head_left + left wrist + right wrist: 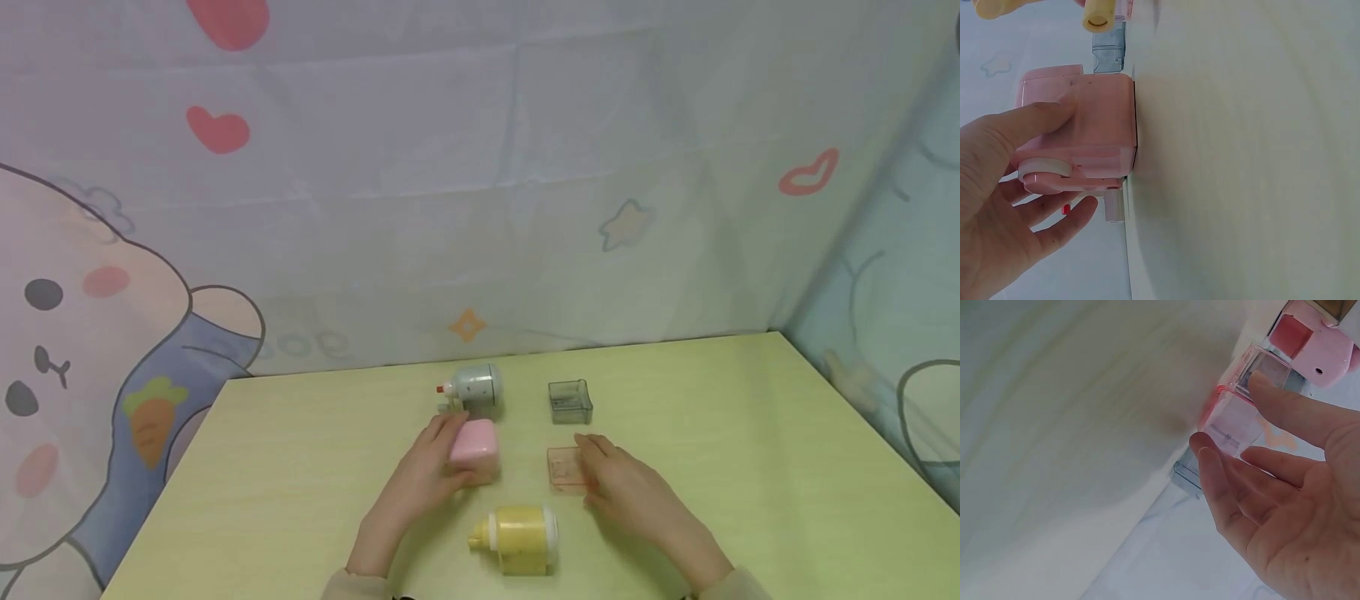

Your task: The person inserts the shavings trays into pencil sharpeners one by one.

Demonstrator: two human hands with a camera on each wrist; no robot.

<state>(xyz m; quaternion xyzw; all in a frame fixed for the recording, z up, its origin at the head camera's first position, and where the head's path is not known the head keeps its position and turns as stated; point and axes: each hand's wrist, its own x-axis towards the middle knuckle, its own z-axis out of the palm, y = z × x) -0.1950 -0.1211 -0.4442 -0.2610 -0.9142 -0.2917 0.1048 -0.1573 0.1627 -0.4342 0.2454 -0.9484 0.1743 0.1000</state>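
Pink case (480, 450) sits in my left hand (422, 473), my thumb laid on its near face and my fingers round its far side; whether it bears on the table (300, 483) or is just off it I cannot tell. To the right of the case, across a gap and roughly level with it, my right hand (633, 498) pinches the clear pink tray (564, 468), thumb at one edge and fingertips at another. So the tray lies straight off the case's right side, away from my left palm; that palm hides the case's left end, leaving its long axis unclear. Just beyond the case is the grey-blue case (477, 385); beyond and right, the clear grey tray (570, 406); nearer me, the yellow case (522, 533), lying crosswise.
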